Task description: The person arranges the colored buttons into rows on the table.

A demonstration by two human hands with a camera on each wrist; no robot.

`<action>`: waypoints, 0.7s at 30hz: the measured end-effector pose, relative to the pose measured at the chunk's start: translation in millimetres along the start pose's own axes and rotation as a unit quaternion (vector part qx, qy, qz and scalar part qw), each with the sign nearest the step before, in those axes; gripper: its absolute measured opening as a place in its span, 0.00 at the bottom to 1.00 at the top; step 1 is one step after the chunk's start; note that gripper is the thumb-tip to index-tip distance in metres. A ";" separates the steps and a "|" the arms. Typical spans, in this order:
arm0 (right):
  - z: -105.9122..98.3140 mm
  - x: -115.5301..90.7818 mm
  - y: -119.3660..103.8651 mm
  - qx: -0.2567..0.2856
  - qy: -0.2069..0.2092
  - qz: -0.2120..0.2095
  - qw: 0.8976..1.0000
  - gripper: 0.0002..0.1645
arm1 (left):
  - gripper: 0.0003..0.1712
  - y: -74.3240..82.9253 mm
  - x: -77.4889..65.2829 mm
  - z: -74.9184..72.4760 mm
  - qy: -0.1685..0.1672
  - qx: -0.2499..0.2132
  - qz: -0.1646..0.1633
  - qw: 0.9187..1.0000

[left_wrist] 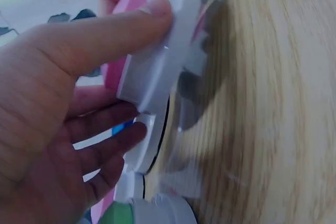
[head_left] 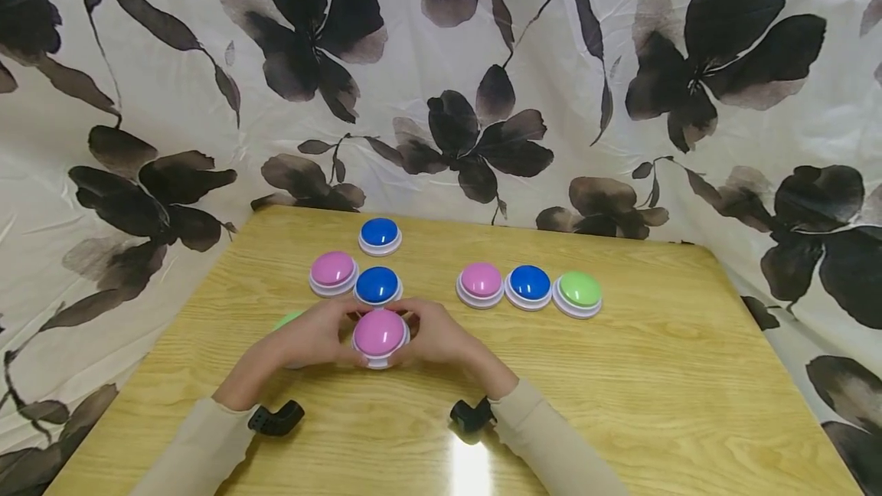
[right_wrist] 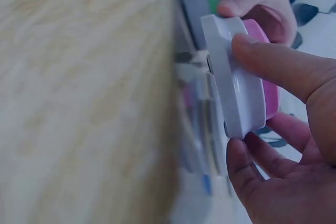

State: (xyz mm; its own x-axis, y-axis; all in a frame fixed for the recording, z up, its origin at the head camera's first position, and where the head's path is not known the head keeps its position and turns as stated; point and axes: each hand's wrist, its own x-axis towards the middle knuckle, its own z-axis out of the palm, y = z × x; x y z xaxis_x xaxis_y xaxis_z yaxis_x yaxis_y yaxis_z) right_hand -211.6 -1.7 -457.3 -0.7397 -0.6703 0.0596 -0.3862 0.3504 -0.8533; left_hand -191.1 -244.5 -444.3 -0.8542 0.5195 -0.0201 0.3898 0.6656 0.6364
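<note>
A pink push button [head_left: 380, 333] with a white round base is held between both hands, close over the table. My left hand [head_left: 313, 337] grips its left side, the thumb on the white base [left_wrist: 165, 51] in the left wrist view. From the opposite side my right hand [head_left: 437, 335] holds it, thumb and fingers around the base edge [right_wrist: 239, 85]. Just behind stands a blue button [head_left: 377, 285], partly overlapped by the fingertips. A green button [head_left: 288, 319] is mostly hidden behind the left hand. Another pink button [head_left: 333, 270] sits beside the blue one.
Farther back is a second blue button [head_left: 380, 233]. To the right, a pink [head_left: 481, 282], a blue [head_left: 528, 284] and a green button [head_left: 579, 292] stand side by side in a row. The wooden table [head_left: 654, 373] ends at a floral cloth [head_left: 386, 167].
</note>
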 end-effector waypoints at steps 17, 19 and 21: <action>-65.2 -37.0 -12.4 -0.017 0.047 -0.002 0.999 0.43 | 0.43 46.6 39.3 4.9 0.056 -0.065 0.047 0.995; -75.4 -43.8 -10.1 -0.017 0.056 0.001 0.998 0.43 | 0.42 53.3 52.2 6.3 0.052 -0.058 0.068 0.995; -85.9 -50.9 -8.1 -0.012 0.066 0.003 0.998 0.43 | 0.41 61.2 64.6 8.0 0.046 -0.060 0.081 0.994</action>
State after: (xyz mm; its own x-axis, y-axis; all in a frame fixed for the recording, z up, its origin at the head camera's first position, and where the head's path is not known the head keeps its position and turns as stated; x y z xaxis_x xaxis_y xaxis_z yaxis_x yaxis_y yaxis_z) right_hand -218.2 85.8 -408.9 -0.8079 -0.5761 0.1238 -0.3933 0.3707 -0.8414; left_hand -219.6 -165.9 -412.8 -0.8133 0.5602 0.1571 0.4858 0.5052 0.7133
